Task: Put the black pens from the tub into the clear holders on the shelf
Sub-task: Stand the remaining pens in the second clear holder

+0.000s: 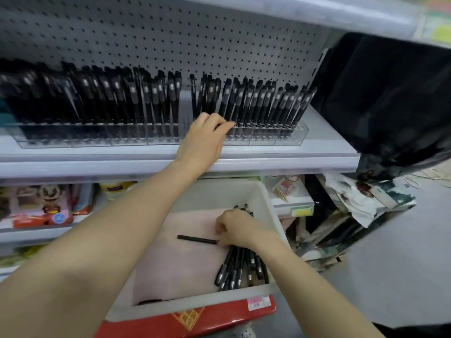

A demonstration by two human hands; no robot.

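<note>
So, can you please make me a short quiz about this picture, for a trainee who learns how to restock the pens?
1. True or false: the tub is empty of pens.
2. Which hand is at the clear holders on the shelf? A) left B) right
3. Fill in: in the tub, the right hand grips a ___ of black pens.
Key: 1 false. 2 A, the left hand. 3 bundle.
</note>
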